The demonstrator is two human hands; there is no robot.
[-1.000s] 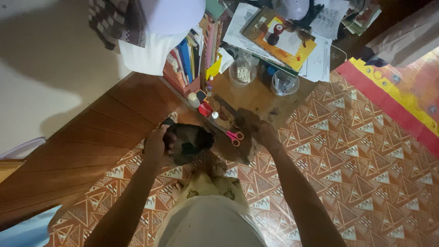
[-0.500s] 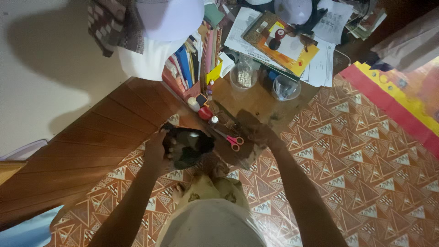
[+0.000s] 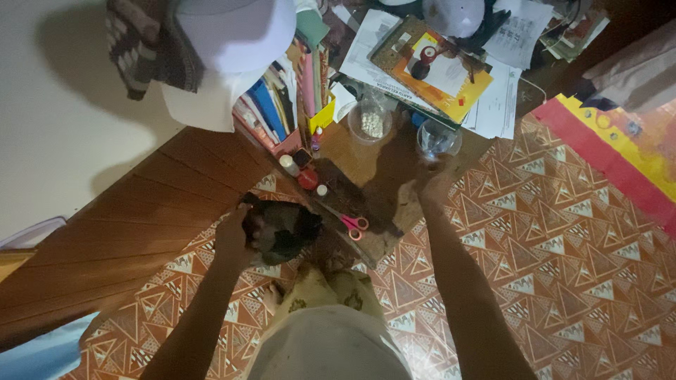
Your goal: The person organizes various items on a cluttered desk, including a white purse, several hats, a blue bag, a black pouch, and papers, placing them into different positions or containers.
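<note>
**Left hand on dark bundle, right hand at clear cup**

Left hand (image 3: 236,236) closed around a dark bundle (image 3: 282,229), fingers wrapped over its near-left edge; bundle held just above the patterned floor (image 3: 563,232), beside the low wooden table (image 3: 366,151); what the bundle is made of, too dim to tell. Right hand (image 3: 429,184) stretched forward over the table's right edge, fingertips at or just under a clear plastic cup (image 3: 438,139); grip hidden in shadow, cannot tell whether closed or apart. Pink-handled scissors (image 3: 351,224) lie on the table between the two hands, near the bundle. Small red-capped bottle (image 3: 307,179) farther in; a second clear cup with pale beads (image 3: 371,121) left of the first. Behind: upright books (image 3: 282,105), loose papers (image 3: 496,91), an orange-and-yellow booklet (image 3: 440,70). White cap (image 3: 236,32) hangs at upper left.
</note>
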